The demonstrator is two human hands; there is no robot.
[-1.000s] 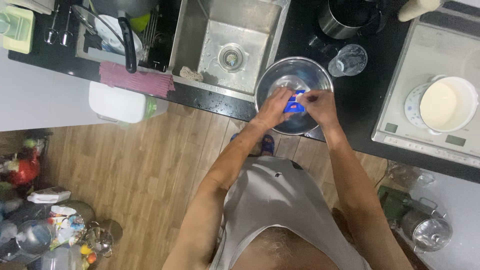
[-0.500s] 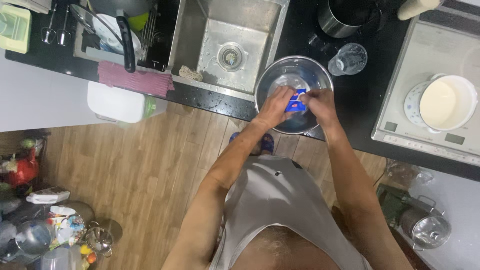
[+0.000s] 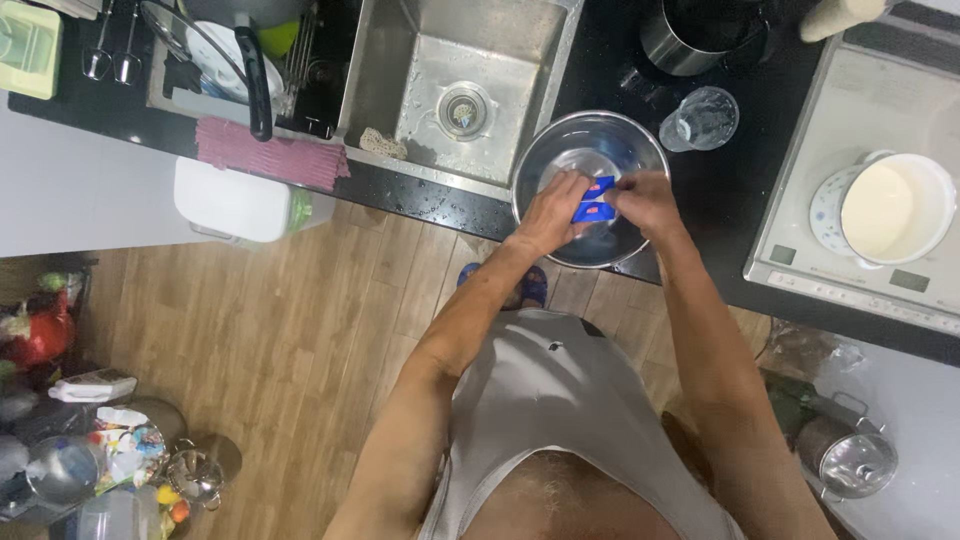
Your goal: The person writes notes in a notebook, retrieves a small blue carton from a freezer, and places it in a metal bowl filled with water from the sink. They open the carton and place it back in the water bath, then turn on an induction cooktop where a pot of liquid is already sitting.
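A round steel mixing bowl (image 3: 560,145) stands on the black counter, just right of the sink. Over it both my hands pinch a small blue packet (image 3: 594,200). My left hand (image 3: 552,208) grips the packet's left end and my right hand (image 3: 648,200) grips its right end. The packet hangs above the middle of the bowl. What lies at the bowl's bottom is hidden by my hands.
A steel sink (image 3: 470,75) sits left of the bowl, with a dish rack (image 3: 230,60) and a pink cloth (image 3: 265,155) further left. A clear glass (image 3: 700,118) and a dark pot (image 3: 700,35) stand behind the bowl. A white pot of pale liquid (image 3: 895,210) rests on the cooktop (image 3: 850,130).
Both hands have stayed over the bowl on the blue packet; they have shifted only slightly.
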